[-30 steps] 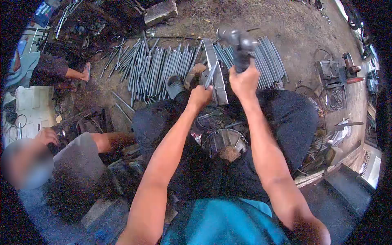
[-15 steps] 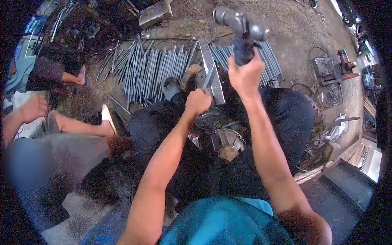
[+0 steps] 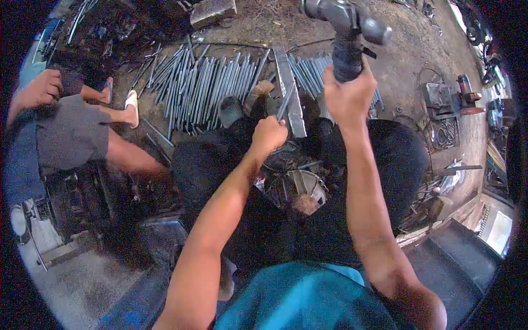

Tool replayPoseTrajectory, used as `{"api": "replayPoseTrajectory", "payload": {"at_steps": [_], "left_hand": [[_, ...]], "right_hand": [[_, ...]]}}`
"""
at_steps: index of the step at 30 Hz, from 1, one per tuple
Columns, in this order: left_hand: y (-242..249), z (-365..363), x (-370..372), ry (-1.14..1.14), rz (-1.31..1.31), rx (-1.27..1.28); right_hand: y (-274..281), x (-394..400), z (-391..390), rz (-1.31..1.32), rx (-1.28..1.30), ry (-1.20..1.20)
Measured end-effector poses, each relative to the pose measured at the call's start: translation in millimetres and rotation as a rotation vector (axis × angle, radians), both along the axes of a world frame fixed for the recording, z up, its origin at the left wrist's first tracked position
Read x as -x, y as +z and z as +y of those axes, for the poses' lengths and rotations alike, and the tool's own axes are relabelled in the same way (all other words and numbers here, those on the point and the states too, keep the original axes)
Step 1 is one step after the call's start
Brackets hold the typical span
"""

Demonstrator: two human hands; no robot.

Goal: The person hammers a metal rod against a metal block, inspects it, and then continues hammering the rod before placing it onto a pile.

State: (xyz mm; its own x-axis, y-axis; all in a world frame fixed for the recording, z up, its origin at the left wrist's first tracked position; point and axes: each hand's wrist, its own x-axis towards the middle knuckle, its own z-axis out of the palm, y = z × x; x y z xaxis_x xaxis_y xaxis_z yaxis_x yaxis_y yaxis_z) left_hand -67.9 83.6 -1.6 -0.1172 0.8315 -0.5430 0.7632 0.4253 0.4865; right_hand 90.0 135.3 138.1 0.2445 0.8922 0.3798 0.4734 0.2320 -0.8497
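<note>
My right hand point(image 3: 352, 99) is closed around the dark wrapped handle of a hammer point(image 3: 347, 58). The hammer's metal head is up near the top edge of the view, slightly blurred. My left hand point(image 3: 269, 136) is closed on a thin metal rod point(image 3: 285, 105), whose far end points away from me beside a long flat metal bar point(image 3: 294, 104). The part of the rod inside my fist is hidden. Beyond my left hand sits a brown block point(image 3: 258, 94), close to my shod foot point(image 3: 230, 111).
Many metal rods point(image 3: 214, 91) lie in rows on the ground ahead, left and right of the bar. Between my legs is a round metal part point(image 3: 308, 184). A machine with a reddish disc point(image 3: 467, 102) stands at right. Another person's leg point(image 3: 135, 151) is at left.
My right hand has moved the hammer up and to the right. My left hand keeps its grip on the rod, nearly in place. The person at left has shifted position and appears more upright.
</note>
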Motion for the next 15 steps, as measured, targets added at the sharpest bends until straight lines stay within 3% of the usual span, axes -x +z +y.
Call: {"api": "replayPoseTrajectory", "payload": {"at_steps": [3,5,10,15], "left_hand": [[0,0,3,-0.013,0.014,-0.006],[-27,-1,10,-0.123,-0.022,-0.116],[1,-8,-1,-0.155,-0.035,-0.028],[34,1,11,-0.036,-0.207,-0.129]], "right_hand": [[-52,6,-9,-0.043,0.199,-0.068],[-105,4,-19,-0.478,0.628,-0.019],[-107,-5,-25,-0.416,0.696,-0.049],[-59,-16,-15,-0.191,0.694,-0.083]]}}
